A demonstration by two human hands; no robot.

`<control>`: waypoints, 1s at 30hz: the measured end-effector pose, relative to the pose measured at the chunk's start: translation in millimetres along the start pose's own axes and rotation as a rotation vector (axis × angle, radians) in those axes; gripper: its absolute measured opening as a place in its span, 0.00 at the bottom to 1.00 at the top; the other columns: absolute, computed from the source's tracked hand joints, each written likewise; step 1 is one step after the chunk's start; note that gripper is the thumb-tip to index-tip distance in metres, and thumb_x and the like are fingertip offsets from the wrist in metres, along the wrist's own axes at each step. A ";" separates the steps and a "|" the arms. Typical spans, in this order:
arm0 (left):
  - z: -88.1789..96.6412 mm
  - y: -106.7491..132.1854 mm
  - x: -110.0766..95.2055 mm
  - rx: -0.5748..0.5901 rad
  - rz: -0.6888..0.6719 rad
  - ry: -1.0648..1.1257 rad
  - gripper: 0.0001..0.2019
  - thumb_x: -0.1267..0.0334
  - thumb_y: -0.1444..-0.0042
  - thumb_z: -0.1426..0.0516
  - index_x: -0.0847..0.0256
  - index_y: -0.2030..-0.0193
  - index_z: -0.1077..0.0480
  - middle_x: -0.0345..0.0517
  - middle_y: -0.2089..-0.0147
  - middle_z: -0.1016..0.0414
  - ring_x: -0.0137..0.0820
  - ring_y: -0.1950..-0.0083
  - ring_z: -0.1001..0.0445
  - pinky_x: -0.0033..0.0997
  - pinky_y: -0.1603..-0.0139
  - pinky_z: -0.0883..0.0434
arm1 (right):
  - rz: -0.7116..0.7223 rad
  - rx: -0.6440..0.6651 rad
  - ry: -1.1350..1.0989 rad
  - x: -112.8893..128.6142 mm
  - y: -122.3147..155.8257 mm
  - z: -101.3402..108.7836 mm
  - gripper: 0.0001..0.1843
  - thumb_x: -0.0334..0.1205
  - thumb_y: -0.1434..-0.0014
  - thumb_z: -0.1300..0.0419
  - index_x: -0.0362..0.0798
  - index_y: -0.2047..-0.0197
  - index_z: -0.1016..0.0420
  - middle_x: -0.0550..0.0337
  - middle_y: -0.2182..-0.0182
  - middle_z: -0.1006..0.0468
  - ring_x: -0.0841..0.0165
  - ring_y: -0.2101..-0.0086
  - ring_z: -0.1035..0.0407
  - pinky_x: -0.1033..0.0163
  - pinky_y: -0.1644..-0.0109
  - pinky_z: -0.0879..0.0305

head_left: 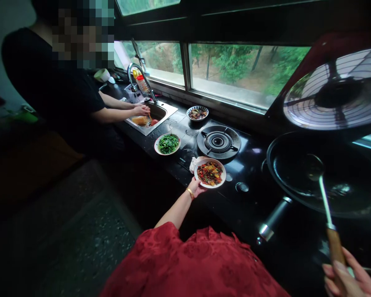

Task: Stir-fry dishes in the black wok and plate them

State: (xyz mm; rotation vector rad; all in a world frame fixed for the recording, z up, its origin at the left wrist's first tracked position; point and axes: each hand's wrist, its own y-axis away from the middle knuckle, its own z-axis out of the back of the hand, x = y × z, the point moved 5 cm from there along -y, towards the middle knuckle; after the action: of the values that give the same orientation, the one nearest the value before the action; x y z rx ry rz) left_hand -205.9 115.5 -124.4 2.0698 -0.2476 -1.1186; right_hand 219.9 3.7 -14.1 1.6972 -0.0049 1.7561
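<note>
My left hand (198, 187) grips the near edge of a white plate (224, 178) heaped with a red, yellow and dark stir-fried dish (209, 172). The plate is at the front of the black counter, close to a crumpled white cloth (193, 164). At the lower right my right hand (346, 276) is wrapped round the wooden handle of a ladle (326, 202). The ladle's bowl end rests in or just over a large black wok (278, 173); I cannot tell if it touches. Dark oil or sauce glints on the wok's inside.
Left of the burner (218, 142) stand a plate of green vegetables (168, 144) and a striped bowl of food (197, 114). A co-worker in black (64, 90) holds both hands over the sink (170, 109). The wok handle (275, 220) juts toward me. A fan (334, 90) is upper right.
</note>
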 end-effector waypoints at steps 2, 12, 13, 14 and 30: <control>-1.1 -1.7 -1.6 -0.031 -0.016 -0.005 0.24 0.74 0.51 0.44 0.57 0.48 0.45 0.47 0.58 0.29 0.33 0.64 0.25 0.47 0.59 0.26 | 0.004 0.009 0.029 5.8 1.9 -6.8 0.39 0.48 0.65 0.34 0.68 0.45 0.34 0.56 0.75 0.32 0.74 0.84 0.45 0.65 0.85 0.48; 3.2 35.9 -6.2 0.007 -0.062 -0.032 0.25 0.75 0.55 0.40 0.61 0.49 0.40 0.48 0.63 0.27 0.37 0.64 0.24 0.48 0.61 0.26 | 0.157 0.059 -0.080 13.8 -41.5 -40.2 0.51 0.43 0.63 0.33 0.48 0.36 0.46 0.67 0.80 0.33 0.77 0.84 0.44 0.71 0.85 0.46; 3.2 43.4 -7.2 0.039 -0.055 -0.028 0.26 0.75 0.55 0.41 0.60 0.48 0.39 0.48 0.63 0.26 0.36 0.64 0.24 0.45 0.61 0.26 | 0.175 0.068 -0.105 17.2 -41.4 -44.4 0.53 0.42 0.63 0.33 0.46 0.35 0.49 0.69 0.80 0.34 0.77 0.84 0.43 0.71 0.84 0.44; 2.6 50.1 -9.3 0.062 -0.052 -0.025 0.26 0.76 0.55 0.41 0.60 0.48 0.39 0.47 0.64 0.25 0.35 0.65 0.24 0.42 0.61 0.25 | 0.186 0.083 -0.134 20.2 -40.8 -48.4 0.53 0.42 0.62 0.33 0.43 0.35 0.51 0.70 0.81 0.34 0.76 0.83 0.43 0.71 0.83 0.43; -53.5 85.8 -43.8 0.277 0.000 -0.049 0.25 0.75 0.46 0.51 0.64 0.39 0.41 0.49 0.57 0.23 0.32 0.60 0.24 0.29 0.59 0.25 | -0.256 0.528 -0.709 -40.9 -12.3 -137.0 0.25 0.51 0.53 0.35 0.49 0.55 0.34 0.59 0.64 0.24 0.66 0.66 0.27 0.59 0.64 0.30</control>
State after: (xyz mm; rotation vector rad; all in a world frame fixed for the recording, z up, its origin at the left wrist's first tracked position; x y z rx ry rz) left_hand -175.3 105.5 -19.0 2.2845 -0.4481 -1.1905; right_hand 101.4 55.9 -75.9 2.4945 0.3696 0.9391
